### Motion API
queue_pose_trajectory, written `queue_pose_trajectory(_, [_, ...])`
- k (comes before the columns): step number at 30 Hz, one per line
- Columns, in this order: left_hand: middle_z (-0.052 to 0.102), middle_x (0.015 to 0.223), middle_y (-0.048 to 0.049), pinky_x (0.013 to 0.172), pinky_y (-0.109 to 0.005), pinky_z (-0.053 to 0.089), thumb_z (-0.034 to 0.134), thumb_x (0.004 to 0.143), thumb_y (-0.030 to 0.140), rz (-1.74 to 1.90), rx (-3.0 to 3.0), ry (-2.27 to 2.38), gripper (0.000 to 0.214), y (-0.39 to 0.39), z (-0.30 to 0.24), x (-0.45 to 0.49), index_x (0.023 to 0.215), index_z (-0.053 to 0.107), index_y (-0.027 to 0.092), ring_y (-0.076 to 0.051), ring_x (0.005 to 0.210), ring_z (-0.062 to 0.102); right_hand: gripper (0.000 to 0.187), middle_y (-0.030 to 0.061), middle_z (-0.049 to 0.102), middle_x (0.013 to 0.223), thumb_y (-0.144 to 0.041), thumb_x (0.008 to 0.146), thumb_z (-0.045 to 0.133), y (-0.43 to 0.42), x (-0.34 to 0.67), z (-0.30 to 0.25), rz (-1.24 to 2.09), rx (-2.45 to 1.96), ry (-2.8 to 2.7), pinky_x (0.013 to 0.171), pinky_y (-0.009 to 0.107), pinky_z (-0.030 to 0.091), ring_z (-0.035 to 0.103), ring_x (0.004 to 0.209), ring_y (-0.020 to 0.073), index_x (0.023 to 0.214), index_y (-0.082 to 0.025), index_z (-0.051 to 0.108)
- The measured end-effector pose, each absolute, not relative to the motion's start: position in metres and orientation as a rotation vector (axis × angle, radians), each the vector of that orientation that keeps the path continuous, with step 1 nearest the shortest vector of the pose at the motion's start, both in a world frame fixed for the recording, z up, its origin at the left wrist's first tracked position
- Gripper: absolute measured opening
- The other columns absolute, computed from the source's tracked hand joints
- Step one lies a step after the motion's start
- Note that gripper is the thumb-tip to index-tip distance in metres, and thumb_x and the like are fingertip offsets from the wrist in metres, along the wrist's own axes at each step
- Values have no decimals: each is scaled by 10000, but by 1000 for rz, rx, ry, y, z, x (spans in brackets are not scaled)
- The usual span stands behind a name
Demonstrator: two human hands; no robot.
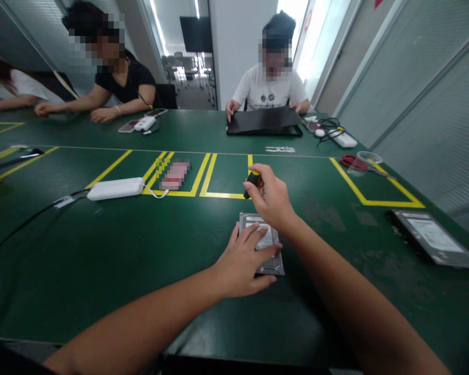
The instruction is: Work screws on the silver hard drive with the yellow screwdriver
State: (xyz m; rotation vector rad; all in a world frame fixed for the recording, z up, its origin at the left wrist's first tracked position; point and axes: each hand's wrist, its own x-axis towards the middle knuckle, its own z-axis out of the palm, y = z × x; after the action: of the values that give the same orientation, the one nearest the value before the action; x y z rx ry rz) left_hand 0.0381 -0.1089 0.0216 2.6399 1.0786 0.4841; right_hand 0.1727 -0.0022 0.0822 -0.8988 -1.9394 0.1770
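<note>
At the left of the desk [160, 234], a white power block [116, 189] sits close enough for its short cable [154, 193] to reach a pink phone [175, 174]. Nearer me, the left hand [236, 263] spreads over a hard drive [271, 238] lying flat, I'd guess to stop it sliding. Above its far left corner, the right hand [273, 195] pinches a screwdriver [252, 179], slightly tilted, probably to steady the tip. A second drive [433, 237] lies well apart, clear of both arms.

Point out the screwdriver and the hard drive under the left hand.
Screwdriver [251, 182]: head view, on its dark handle.
Hard drive [266, 240]: head view, on its pale top label.
</note>
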Motion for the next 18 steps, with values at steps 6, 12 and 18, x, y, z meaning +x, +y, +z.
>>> queue_pose_trajectory(6, [335, 1543, -151, 1115, -730, 177, 706, 787, 527, 458, 2645, 1097, 730, -109, 22, 38, 1448, 465, 335, -422, 1452, 243, 287, 31, 644, 929, -303, 928, 570, -3, 172, 83, 175, -899, -1937, 692, 296, 474, 541, 684, 125, 1191, -196, 526])
queue_pose_trajectory(12, [344, 1541, -147, 1118, -729, 174, 705, 784, 532, 472, 2645, 1094, 726, -109, 21, 38, 1442, 475, 331, -420, 1450, 248, 263, 32, 649, 923, -300, 931, 562, -3, 173, 84, 166, -881, -1912, 688, 292, 479, 546, 675, 120, 1169, -193, 530])
queue_pose_trajectory(18, [352, 1539, -145, 1122, -724, 176, 708, 782, 530, 490, 2647, 1082, 730, -109, 21, 37, 1444, 474, 328, -420, 1450, 250, 252, 51, 653, 942, -305, 946, 531, -2, 173, 83, 141, -917, -1915, 729, 322, 493, 584, 747, 152, 1174, -199, 532])
